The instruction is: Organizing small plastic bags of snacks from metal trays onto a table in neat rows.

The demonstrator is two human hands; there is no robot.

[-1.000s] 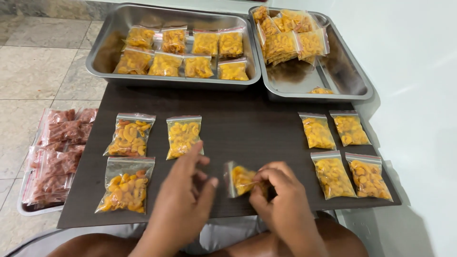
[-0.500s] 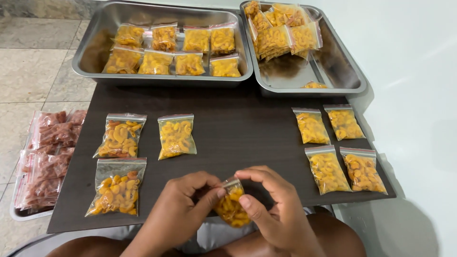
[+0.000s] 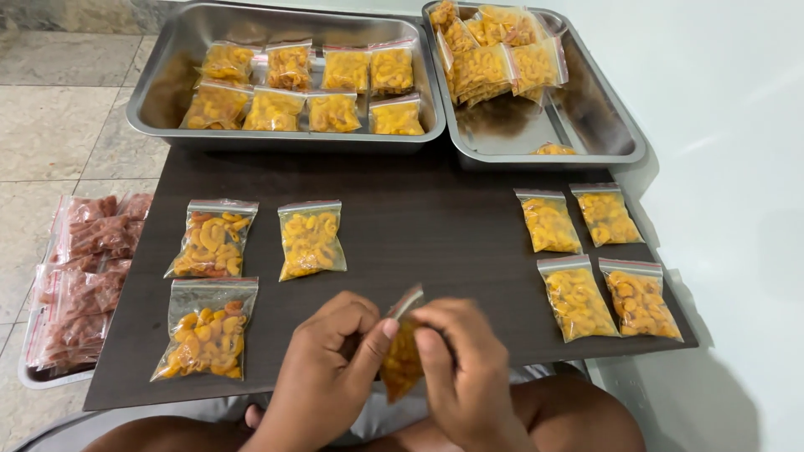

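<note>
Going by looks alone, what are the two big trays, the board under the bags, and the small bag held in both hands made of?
Trays: apparently stainless steel, brushed grey with soft reflections.
Board: dark brown, matte, faint grain; possibly laminated wood, hard to confirm.
Small bag, pinched between the left hand and right hand: thin clear plastic film, glossy and creased, orange-yellow curled snack pieces showing through.

At six o'clock, the held bag [image 3: 400, 362] of yellow snacks is mostly hidden between both hands (only its top strip shows clearly). At nine o'clock, the red-filled bags [image 3: 79, 276] blur together, uncountable.
</note>
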